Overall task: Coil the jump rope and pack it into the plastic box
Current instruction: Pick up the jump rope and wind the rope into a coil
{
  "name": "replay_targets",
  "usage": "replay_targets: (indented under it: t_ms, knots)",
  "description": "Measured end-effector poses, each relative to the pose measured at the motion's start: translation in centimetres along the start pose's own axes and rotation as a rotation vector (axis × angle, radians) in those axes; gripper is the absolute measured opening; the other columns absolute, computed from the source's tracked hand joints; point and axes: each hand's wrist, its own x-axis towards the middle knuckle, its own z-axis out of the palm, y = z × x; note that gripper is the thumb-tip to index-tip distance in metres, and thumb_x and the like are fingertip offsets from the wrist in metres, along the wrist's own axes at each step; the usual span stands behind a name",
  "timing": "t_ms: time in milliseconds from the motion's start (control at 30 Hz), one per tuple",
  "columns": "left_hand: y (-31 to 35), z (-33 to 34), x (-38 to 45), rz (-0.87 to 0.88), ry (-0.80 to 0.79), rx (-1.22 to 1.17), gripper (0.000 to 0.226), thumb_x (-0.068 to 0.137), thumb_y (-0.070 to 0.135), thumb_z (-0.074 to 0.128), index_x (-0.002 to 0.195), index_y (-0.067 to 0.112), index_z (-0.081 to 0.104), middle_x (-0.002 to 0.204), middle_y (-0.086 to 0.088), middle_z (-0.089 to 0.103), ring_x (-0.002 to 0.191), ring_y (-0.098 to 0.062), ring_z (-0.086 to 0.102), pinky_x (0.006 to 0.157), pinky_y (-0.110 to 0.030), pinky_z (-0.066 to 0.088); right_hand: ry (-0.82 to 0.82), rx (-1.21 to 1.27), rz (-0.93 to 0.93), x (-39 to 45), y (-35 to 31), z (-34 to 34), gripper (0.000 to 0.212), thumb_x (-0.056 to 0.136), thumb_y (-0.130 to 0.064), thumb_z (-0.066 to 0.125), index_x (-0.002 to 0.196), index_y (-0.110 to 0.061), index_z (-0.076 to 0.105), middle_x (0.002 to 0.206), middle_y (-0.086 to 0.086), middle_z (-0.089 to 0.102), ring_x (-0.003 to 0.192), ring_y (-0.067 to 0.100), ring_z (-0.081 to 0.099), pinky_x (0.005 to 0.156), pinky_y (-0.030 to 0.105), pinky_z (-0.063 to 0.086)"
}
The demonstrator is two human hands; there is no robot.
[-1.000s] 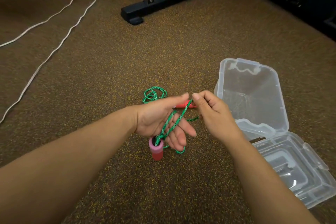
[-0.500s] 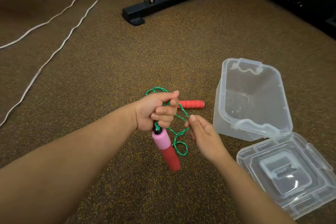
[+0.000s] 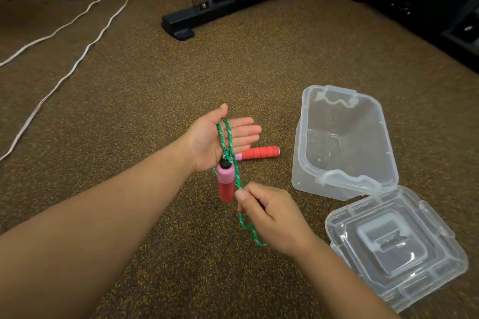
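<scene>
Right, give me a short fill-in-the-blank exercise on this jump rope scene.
1. The green rope is looped over the open ____ hand.
2. The right hand pinches the ____.
3. One red handle lies on the ____.
4. The plastic box holds ____; its lid lies beside it.

Missing: left; rope; floor; nothing

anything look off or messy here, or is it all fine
Nothing is damaged or spilled. The plastic box sits open and empty, its lid off on the floor beside it. One rope handle lies loose on the carpet while the other handle dangles from the rope looped over the open left hand.
</scene>
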Motion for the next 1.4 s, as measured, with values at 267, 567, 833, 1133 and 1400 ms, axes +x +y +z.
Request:
replay_targets:
  t_ms: [267, 567, 833, 1133, 1400]
  knots:
    - [-0.7, 1.0, -1.6, -0.153, -0.188, 0.329, 0.099, 0.085, 0.071, -0.002, 0.11, 0.002, 0.065, 0.06, -0.01, 0.068, 0.058, -0.018, 0.064, 0.061, -0.024, 0.047, 0.085, 0.308, -0.048, 2.5, -2.9, -2.9, 0.025, 0.089, -0.025, 0.044, 0.077, -0.018, 0.065, 0.067, -0.015, 0.062, 0.062, 0.006, 0.054, 0.06, 0.029, 0.044]
    - [-1.1, -0.5, -2.3, -0.154, -0.285, 0.555, 0.081, 0.089, 0.067, 0.011, 0.069, 0.013, 0.069, 0.057, -0.012, 0.061, 0.055, -0.025, 0.058, 0.06, -0.03, 0.049, 0.15, 0.304, -0.012, 3.6, -2.0, -3.4, 0.025, 0.096, -0.025, 0.043, 0.079, -0.024, 0.06, 0.067, -0.009, 0.064, 0.065, 0.007, 0.06, 0.066, 0.032, 0.049]
    - [-1.1, 0.5, -2.9, -0.159, -0.402, 0.566, 0.04, 0.083, 0.044, 0.046, 0.059, 0.014, 0.056, 0.03, 0.006, 0.032, 0.028, -0.007, 0.031, 0.044, -0.019, 0.038, 0.229, 0.368, 0.101, 4.2, 0.5, -3.1, 0.027, 0.098, -0.026, 0.045, 0.075, -0.03, 0.059, 0.061, -0.02, 0.058, 0.06, -0.003, 0.049, 0.061, 0.017, 0.038]
    - [0.8, -1.0, -2.2, -0.068, -0.352, 0.211, 0.046, 0.09, 0.043, 0.039, 0.048, 0.023, 0.04, 0.028, 0.011, 0.027, 0.025, -0.003, 0.022, 0.038, -0.022, 0.028, -0.026, 0.419, 0.202, 2.2, 2.8, -1.2, 0.027, 0.093, -0.019, 0.054, 0.107, -0.039, 0.063, 0.099, -0.009, 0.071, 0.097, 0.002, 0.063, 0.088, 0.021, 0.048]
    - [3.1, -2.2, -2.5, -0.042, -0.363, 0.091, 0.05, 0.092, 0.04, 0.035, 0.045, 0.023, 0.041, 0.025, 0.01, 0.03, 0.023, -0.001, 0.025, 0.037, -0.022, 0.023, -0.212, -0.012, 0.249, 0.9, 4.8, 0.6, 0.028, 0.086, -0.019, 0.064, 0.112, -0.031, 0.067, 0.087, -0.007, 0.07, 0.075, 0.011, 0.061, 0.075, 0.029, 0.051]
